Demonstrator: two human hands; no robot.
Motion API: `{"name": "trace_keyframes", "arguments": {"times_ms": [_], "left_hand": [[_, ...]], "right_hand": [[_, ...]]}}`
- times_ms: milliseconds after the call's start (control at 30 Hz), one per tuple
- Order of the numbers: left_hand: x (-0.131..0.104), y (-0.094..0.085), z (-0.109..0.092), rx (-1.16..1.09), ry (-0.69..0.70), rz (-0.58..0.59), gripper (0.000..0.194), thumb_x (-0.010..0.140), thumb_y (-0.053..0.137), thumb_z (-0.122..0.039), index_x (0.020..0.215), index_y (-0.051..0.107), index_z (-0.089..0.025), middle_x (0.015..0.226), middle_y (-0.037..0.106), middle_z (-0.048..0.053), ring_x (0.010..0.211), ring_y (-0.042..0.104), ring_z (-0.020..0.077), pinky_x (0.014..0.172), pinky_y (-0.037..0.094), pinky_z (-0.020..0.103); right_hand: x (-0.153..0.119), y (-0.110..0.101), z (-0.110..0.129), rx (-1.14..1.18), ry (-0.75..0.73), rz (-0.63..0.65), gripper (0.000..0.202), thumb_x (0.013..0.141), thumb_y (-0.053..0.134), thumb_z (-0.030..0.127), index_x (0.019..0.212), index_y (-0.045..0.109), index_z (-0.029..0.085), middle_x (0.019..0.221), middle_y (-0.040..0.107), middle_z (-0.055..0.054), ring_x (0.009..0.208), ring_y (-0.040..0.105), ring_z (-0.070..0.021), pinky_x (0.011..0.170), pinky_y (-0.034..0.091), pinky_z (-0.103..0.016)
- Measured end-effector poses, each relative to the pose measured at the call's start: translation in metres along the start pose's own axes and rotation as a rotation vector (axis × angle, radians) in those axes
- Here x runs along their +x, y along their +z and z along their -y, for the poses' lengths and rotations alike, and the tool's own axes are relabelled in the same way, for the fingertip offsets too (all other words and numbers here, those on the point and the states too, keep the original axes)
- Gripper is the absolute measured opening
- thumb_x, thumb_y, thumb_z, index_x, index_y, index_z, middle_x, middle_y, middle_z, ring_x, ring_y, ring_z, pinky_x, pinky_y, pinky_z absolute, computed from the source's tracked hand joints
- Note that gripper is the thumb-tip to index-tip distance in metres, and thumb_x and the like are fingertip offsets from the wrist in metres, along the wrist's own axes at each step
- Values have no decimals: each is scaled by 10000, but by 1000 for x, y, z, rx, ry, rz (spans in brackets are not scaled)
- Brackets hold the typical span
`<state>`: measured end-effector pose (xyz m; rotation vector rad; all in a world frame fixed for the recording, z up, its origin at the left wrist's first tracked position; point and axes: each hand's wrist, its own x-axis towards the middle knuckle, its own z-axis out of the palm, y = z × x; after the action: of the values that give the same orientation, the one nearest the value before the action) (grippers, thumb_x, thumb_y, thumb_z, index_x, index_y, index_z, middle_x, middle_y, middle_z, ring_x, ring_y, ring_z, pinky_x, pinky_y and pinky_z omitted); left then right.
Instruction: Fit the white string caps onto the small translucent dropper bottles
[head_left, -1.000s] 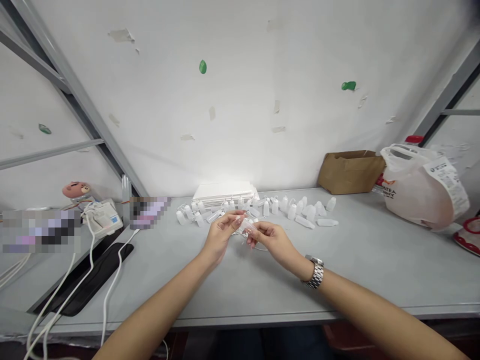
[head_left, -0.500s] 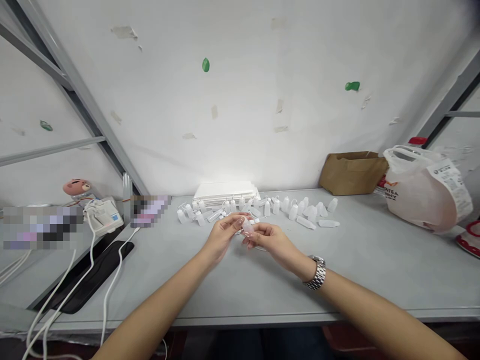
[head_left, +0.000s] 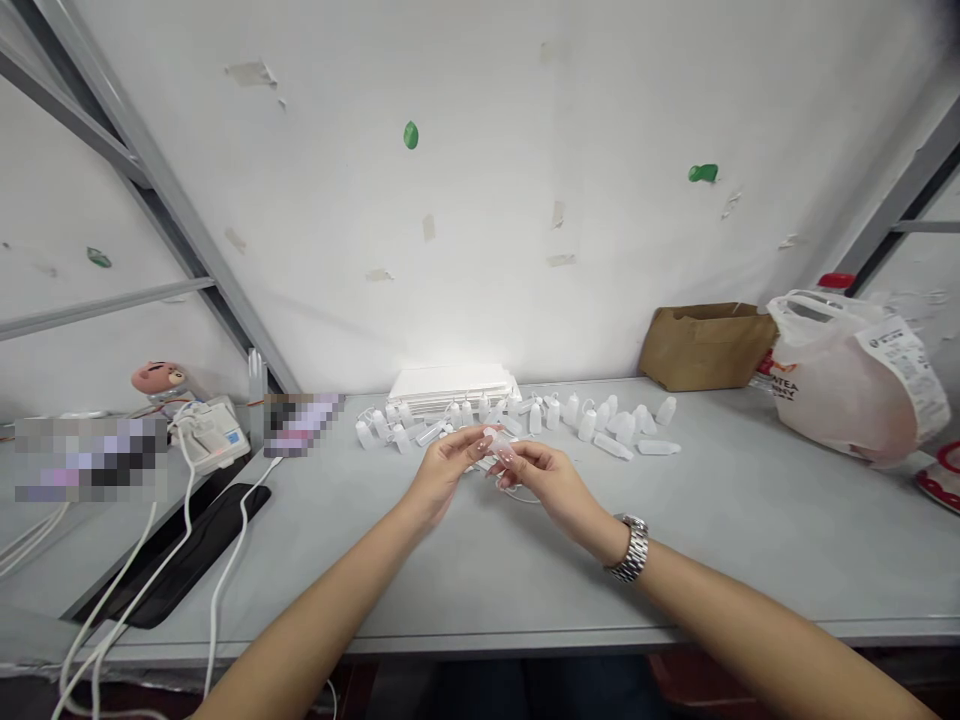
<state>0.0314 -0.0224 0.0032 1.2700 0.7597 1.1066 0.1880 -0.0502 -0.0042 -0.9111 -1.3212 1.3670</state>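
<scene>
Between my two hands is a small translucent squeeze bottle (head_left: 501, 446), tilted over the middle of the table. My left hand (head_left: 448, 466) pinches it at its upper left end. My right hand (head_left: 536, 470), with a metal watch (head_left: 632, 548) on the wrist, grips its lower right part. Fingers cover much of the bottle, so its tip is hard to make out. Just behind my hands stand several similar small bottles (head_left: 535, 416), some with thin looped straps at their caps. Others lie on their sides, such as a bottle (head_left: 613, 446) to the right.
A stack of white flat boards (head_left: 450, 382) lies against the wall. To the right are a brown paper box (head_left: 705, 350) and a white plastic bag (head_left: 855, 385). White cables (head_left: 238, 540), a black pad (head_left: 195, 560) and a power strip (head_left: 214, 435) occupy the left.
The bottle between my hands has turned to lean more sideways, and my fingers have shifted slightly on it. The bottles on the table stay as they were.
</scene>
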Motion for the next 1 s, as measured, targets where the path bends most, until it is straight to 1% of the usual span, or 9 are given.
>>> {"name": "trace_keyframes", "arguments": {"times_ms": [67,167,267,400,467,567,700,867,1000], "left_hand": [[4,-6,-3,-24,13,-19,379,729,577,-460,976,658,-183,1146,591,98,1036,514,225,861,383,337],[14,-23,-7,20,9,-186,416,729,549,-493,1007,635,-196,1135,590,92,993,543,204,822,399,314],[21,-42,-9,351,-43,-300,449,671,600,-472,1005,622,-172,957,638,87,845,578,198,747,414,316],[21,-52,-5,837,-5,-50,414,562,695,-408,911,657,-188,932,622,64,808,564,208,735,416,323],[19,-52,-1,956,19,65,374,578,689,-376,912,656,-211,946,603,52,827,558,206,741,419,318],[16,-52,5,1091,36,156,237,669,614,-344,859,663,-211,894,592,47,831,549,201,754,416,316],[16,-54,10,1208,67,180,206,734,545,-344,838,655,-204,863,588,55,843,534,213,762,405,327],[13,-48,11,1219,104,152,262,742,534,-389,895,644,-207,889,572,74,882,517,245,746,397,348],[12,-42,12,1218,117,128,188,768,503,-312,843,638,-206,868,568,74,902,505,244,754,389,347]], "right_hand": [[2,-3,-3,62,6,16,277,751,588,430,833,644,172,806,653,-46,652,571,-115,694,440,-288],[5,-7,-4,128,-27,5,242,755,598,406,830,645,181,821,651,-42,663,567,-115,693,438,-285],[6,-12,0,154,-56,-21,226,751,606,397,832,647,190,820,648,-39,662,564,-118,685,436,-289],[7,-15,6,175,-79,-49,225,750,607,396,830,650,191,815,644,-35,644,556,-114,665,433,-286],[7,-16,7,172,-75,-54,220,750,608,394,816,651,188,807,641,-30,637,552,-109,662,431,-283],[8,-16,5,156,-63,-39,222,752,606,392,810,650,182,801,637,-30,638,558,-111,663,432,-283],[8,-16,1,128,-59,-24,246,758,596,400,838,644,173,811,638,-40,644,564,-118,659,436,-284],[8,-17,-1,114,-65,-27,254,762,589,403,836,636,165,817,636,-47,644,561,-118,659,440,-281],[9,-17,1,119,-57,-47,256,751,598,409,812,636,163,805,632,-43,627,554,-113,646,439,-277]]}}
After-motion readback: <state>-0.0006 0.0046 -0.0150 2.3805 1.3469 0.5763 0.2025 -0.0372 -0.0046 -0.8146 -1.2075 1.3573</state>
